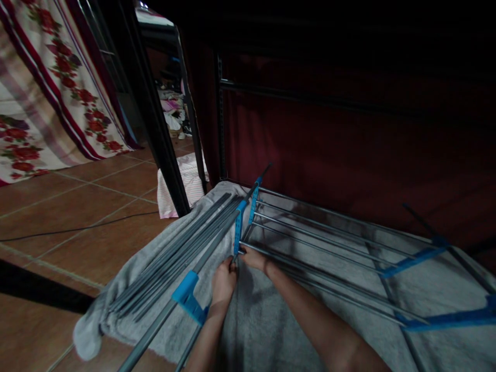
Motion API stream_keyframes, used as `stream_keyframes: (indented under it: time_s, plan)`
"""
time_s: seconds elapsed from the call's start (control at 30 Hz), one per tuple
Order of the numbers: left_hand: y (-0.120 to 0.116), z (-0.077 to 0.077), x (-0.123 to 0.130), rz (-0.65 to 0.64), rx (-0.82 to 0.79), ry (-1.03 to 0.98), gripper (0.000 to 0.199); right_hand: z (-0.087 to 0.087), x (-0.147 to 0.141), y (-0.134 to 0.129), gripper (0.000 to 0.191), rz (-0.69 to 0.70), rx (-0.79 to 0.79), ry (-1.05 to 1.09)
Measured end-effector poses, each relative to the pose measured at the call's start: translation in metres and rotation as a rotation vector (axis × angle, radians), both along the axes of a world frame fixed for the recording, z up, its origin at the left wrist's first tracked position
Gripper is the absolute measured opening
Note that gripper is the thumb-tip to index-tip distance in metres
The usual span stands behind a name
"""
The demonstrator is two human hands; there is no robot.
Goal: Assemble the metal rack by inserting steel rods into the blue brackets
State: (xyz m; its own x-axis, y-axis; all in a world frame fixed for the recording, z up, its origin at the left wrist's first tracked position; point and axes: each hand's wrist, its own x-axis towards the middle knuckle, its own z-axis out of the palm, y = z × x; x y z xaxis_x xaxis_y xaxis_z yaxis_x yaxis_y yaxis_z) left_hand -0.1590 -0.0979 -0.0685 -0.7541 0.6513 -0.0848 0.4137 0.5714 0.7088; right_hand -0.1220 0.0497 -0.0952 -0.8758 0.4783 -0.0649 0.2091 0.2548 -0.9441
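A partly assembled rack of grey metal tubes [310,240] and blue plastic brackets lies on a grey blanket. My left hand [223,283] is closed around a thin grey tube just below a slotted blue bracket [238,227]. Close beside it, my right hand [253,258] is closed at that bracket's lower end, where a cross tube meets it; its fingertips are partly hidden. Nearer to me, another blue bracket [189,294] sits on a long tube [149,338] left of my left forearm. More blue brackets [453,319] hold the tubes' far ends at the right.
Several loose grey tubes [174,253] lie bundled on the blanket [267,330] at the left. Black metal bed posts [155,113] rise around it, with a dark red curtain [329,150] behind. A cable [96,225] crosses the tiled floor [70,201]; a floral cloth [50,88] hangs beyond.
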Motion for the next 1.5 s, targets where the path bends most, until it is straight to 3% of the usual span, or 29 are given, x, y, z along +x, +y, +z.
stream_keyframes:
  time_s: [0.5, 0.8, 1.2, 1.5]
  plan:
    - [-0.004, -0.014, -0.007, 0.053, 0.091, -0.023, 0.036, 0.014, 0.004, -0.009, 0.031, -0.026, -0.058, -0.069]
    - [-0.007, -0.014, -0.006, 0.060, 0.076, -0.022, 0.037, 0.009, 0.002, -0.013, 0.030, -0.036, -0.041, -0.098]
    - [-0.002, -0.013, -0.007, 0.049, 0.075, -0.025, 0.043, 0.000, 0.001, -0.013, 0.034, -0.028, 0.044, -0.102]
    - [0.003, -0.014, -0.004, 0.073, 0.068, 0.017, 0.049, 0.009, 0.005, -0.017, 0.036, -0.031, 0.148, -0.135]
